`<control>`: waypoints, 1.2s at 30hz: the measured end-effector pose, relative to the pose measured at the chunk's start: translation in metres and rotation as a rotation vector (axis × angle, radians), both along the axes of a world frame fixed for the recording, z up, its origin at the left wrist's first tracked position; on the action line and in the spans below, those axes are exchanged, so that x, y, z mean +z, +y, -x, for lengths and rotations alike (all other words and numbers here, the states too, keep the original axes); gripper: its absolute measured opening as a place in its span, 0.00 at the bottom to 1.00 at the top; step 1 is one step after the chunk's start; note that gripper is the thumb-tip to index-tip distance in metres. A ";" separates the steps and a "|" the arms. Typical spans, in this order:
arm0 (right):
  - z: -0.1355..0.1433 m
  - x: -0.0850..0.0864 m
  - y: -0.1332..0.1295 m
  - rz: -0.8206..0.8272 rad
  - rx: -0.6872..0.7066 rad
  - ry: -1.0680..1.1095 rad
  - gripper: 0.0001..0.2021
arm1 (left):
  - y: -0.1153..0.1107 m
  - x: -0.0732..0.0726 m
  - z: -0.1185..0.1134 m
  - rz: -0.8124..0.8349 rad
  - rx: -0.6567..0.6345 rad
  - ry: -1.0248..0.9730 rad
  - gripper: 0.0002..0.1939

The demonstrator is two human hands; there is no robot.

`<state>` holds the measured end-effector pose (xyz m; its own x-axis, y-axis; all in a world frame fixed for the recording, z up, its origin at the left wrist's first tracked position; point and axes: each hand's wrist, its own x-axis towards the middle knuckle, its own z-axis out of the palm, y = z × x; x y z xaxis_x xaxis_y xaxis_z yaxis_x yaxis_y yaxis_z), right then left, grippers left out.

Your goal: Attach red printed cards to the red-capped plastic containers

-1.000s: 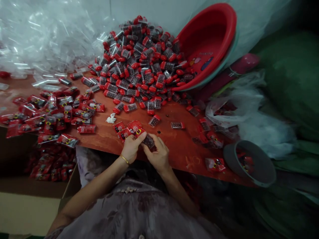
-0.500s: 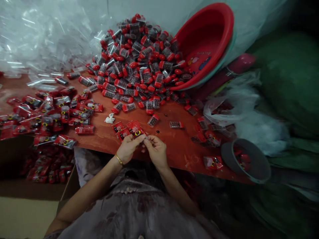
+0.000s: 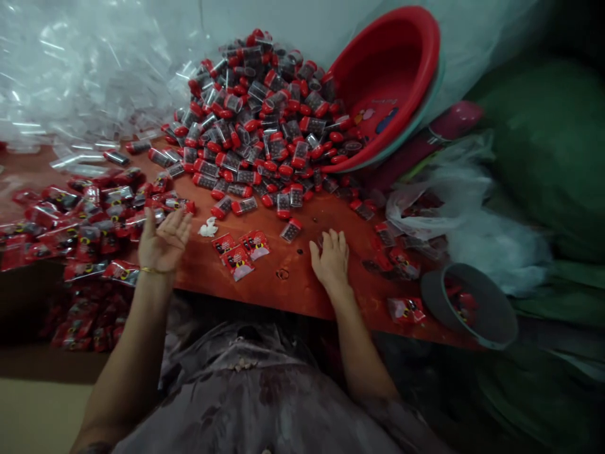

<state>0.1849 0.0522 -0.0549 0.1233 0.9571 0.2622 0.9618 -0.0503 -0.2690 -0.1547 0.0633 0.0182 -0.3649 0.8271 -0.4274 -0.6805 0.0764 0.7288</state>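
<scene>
My left hand [image 3: 163, 243] is raised palm up with its fingers stretched out, holding nothing. It is beside a pile of red wrapped packets [image 3: 89, 230] at the left. My right hand [image 3: 332, 261] lies over the tabletop, fingers extended and apart, covering the spot of a small red-capped clear tube that is mostly hidden under it. Between my hands lie three flat red printed cards [image 3: 237, 260]. Right of them is a small dark ring-like band [image 3: 282, 273]. Another red-capped clear tube [image 3: 290, 229] with dark contents rests beyond my right fingers.
A large heap of red-capped tubes [image 3: 255, 132] spills from a tilted red basin [image 3: 418, 38]. Clear plastic pieces [image 3: 85, 75] fill the back left. A grey bowl [image 3: 432, 296] stands right, near a plastic bag [image 3: 496, 239]. A crumpled white scrap [image 3: 208, 227] lies near the cards.
My hands, together over the cards before, have parted. The left moved to the packet pile and opened; the right moved right, over the lone tube. A red packet at the pile's edge is now hidden.
</scene>
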 end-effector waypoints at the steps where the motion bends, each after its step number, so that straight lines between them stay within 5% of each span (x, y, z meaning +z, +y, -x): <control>1: 0.004 -0.005 -0.007 -0.020 0.063 0.003 0.22 | -0.003 -0.005 -0.012 -0.002 -0.053 0.140 0.21; 7: 0.026 -0.012 -0.041 -0.149 0.265 0.045 0.18 | -0.017 -0.038 -0.097 -0.219 -0.487 1.498 0.17; 11: 0.025 -0.011 -0.041 -0.187 0.279 0.057 0.16 | -0.011 -0.049 -0.108 -0.186 -0.689 1.867 0.14; 19: 0.027 -0.011 -0.039 -0.322 0.268 0.037 0.12 | -0.005 -0.066 -0.107 -0.219 -0.614 1.845 0.09; 24: 0.039 0.006 -0.048 -0.399 0.243 0.075 0.10 | -0.004 -0.056 -0.108 -0.285 -0.518 1.772 0.09; 28: 0.064 0.025 -0.046 -0.224 0.246 0.400 0.14 | -0.015 -0.036 -0.111 -0.330 -0.396 1.681 0.10; 33: 0.092 0.033 -0.026 0.002 0.262 0.862 0.16 | -0.030 -0.020 -0.119 -0.392 -0.397 1.535 0.08; 36: 0.097 0.032 -0.020 0.004 0.258 0.944 0.16 | -0.032 -0.017 -0.121 -0.248 -0.346 1.129 0.12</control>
<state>0.0884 0.0318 -0.0233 0.0677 0.9848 0.1598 0.3327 0.1287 -0.9342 -0.0333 0.0313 0.0008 -0.1734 0.9694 0.1735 0.3785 -0.0971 0.9205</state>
